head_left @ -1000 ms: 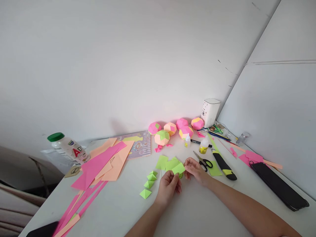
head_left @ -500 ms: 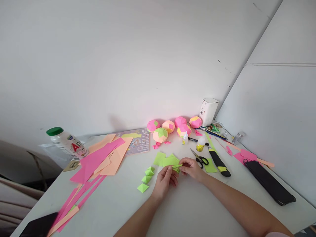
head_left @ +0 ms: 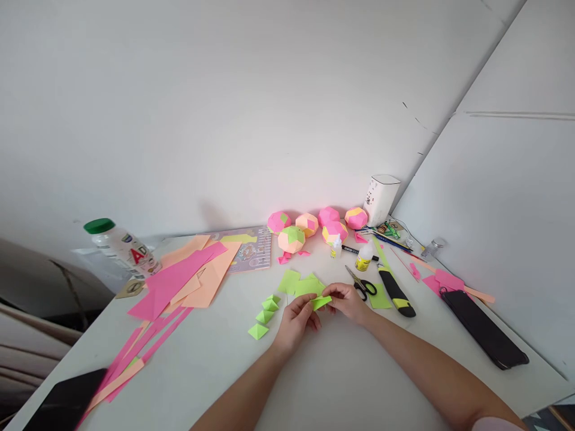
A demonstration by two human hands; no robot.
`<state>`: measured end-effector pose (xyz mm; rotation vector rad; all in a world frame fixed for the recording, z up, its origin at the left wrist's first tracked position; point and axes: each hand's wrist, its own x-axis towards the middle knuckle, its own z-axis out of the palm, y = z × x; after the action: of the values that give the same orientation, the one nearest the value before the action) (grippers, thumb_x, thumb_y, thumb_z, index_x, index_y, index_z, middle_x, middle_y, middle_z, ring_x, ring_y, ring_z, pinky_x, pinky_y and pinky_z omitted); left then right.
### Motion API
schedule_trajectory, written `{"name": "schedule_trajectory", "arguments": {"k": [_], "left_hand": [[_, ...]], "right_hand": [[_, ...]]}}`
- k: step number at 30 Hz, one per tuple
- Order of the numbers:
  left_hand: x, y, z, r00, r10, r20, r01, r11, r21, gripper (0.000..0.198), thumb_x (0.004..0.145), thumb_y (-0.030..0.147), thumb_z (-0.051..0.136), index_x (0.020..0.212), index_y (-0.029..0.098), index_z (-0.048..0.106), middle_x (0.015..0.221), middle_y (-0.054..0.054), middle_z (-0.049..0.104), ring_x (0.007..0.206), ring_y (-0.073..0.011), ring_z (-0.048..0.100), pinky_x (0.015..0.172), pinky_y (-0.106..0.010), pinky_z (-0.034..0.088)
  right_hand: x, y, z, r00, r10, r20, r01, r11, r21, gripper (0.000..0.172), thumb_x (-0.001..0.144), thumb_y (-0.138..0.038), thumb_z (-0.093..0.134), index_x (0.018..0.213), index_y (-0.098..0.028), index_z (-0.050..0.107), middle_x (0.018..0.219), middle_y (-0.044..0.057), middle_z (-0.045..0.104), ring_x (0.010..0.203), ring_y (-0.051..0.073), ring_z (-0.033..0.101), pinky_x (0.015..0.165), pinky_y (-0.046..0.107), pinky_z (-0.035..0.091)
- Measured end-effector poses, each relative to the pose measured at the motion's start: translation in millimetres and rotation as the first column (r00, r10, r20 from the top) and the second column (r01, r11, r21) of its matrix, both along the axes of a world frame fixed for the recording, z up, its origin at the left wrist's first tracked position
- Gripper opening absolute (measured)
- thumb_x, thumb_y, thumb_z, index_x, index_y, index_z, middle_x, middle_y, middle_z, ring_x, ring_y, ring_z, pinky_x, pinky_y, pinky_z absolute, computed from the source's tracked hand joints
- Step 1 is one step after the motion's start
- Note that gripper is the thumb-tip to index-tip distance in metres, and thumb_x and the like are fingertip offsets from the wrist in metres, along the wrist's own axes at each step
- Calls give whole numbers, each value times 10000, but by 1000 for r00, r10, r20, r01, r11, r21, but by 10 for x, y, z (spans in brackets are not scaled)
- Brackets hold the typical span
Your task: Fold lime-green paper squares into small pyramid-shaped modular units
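Between my two hands is a small folded piece of green paper [head_left: 320, 303]. My left hand [head_left: 296, 317] pinches its left end, and my right hand [head_left: 348, 304] grips the right end, both closed. Just beyond my fingers lie several flat green paper pieces [head_left: 302, 284] on the table. To the left of my left hand, folded green paper units [head_left: 259, 331] sit in a slanting row. Black-handled scissors [head_left: 362, 284] rest with blades apart beyond my right hand, next to a green paper square [head_left: 380, 296] and a black and yellow utility knife [head_left: 397, 292].
Multicoloured paper balls [head_left: 291, 239] line the wall, with glue bottles [head_left: 363, 257] in front. Pink and orange sheets [head_left: 179, 281] cover the left side near a green-capped bottle [head_left: 121, 246]. A black phone [head_left: 67, 401] lies front left, a black case [head_left: 484, 329] at right.
The folded green paper has turned, so its broad face now shows instead of its thin edge. Both hands stay closed on it. The camera view has shifted slightly.
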<state>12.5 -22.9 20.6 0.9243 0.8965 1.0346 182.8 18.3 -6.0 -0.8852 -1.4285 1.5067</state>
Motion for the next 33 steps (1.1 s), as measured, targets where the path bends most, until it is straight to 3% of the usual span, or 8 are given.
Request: {"name": "schedule_trajectory", "arguments": {"k": [3, 6, 10, 15, 17, 22, 27, 33], "left_hand": [[19, -4, 25, 999, -2, -48, 2, 1000, 10, 376, 700, 497, 594, 867, 160, 579, 524, 17, 589, 424, -128, 529, 460, -255, 414], [38, 8, 21, 998, 33, -51, -32, 999, 20, 361, 705, 520, 577, 793, 169, 565, 514, 18, 593, 405, -129, 527, 444, -255, 417], [49, 43, -22, 991, 130, -24, -130, 991, 7, 347, 708, 516, 580, 776, 178, 537, 532, 27, 589, 390, -120, 521, 414, -243, 410], [41, 66, -55, 988, 151, 14, -152, 988, 19, 318, 731, 493, 572, 767, 180, 532, 526, 37, 569, 438, -125, 541, 435, -237, 424], [36, 65, -59, 990, 144, -2, -144, 989, 28, 312, 751, 486, 555, 758, 176, 525, 494, 42, 555, 397, -105, 503, 412, -219, 396], [30, 58, -48, 991, 126, -49, -123, 991, 47, 314, 776, 483, 531, 752, 171, 504, 438, 48, 525, 342, -83, 444, 371, -192, 336], [30, 54, -35, 995, 97, -31, -96, 995, 22, 333, 754, 505, 546, 760, 175, 500, 429, 52, 515, 351, -96, 466, 379, -201, 353], [25, 66, -42, 991, 123, -48, -122, 992, 16, 342, 752, 515, 542, 760, 175, 506, 401, 66, 486, 327, -88, 426, 357, -193, 323]], "right_hand": [[-25, -31, 31, 1000, -11, 15, 12, 1000, -24, 241, 713, -343, 670, 848, -170, 569, 636, -19, 579, 486, 97, 515, 470, 232, 424], [-69, -96, 77, 999, -40, 32, 40, 999, 1, 342, 732, -307, 647, 1016, -218, 477, 871, 20, 579, 550, 92, 525, 484, 224, 433], [-101, -165, 99, 991, -107, 78, 88, 972, 217, 399, 726, -246, 646, 1037, -252, 396, 1065, 55, 493, 644, 95, 527, 534, 221, 441], [-75, -142, 77, 970, -44, 238, -65, 900, 430, 115, 762, -239, 615, 857, -200, 562, 1036, 77, 485, 636, 109, 525, 527, 244, 442], [-67, -124, 76, 966, -45, 254, -83, 878, 472, 77, 759, -246, 627, 815, -195, 614, 983, 79, 510, 668, 136, 538, 533, 258, 450], [-60, -111, 97, 963, -70, 261, -64, 880, 471, 109, 787, -286, 617, 821, -193, 663, 859, 68, 552, 661, 149, 536, 535, 264, 443], [-53, -123, 111, 962, -47, 270, -68, 914, 401, 274, 722, -308, 683, 963, -190, 630, 1007, 87, 558, 581, 103, 525, 489, 234, 438], [-62, -121, 95, 958, -65, 281, -62, 904, 423, 287, 707, -297, 697, 966, -184, 644, 1002, 88, 579, 597, 111, 541, 496, 236, 452]]}}
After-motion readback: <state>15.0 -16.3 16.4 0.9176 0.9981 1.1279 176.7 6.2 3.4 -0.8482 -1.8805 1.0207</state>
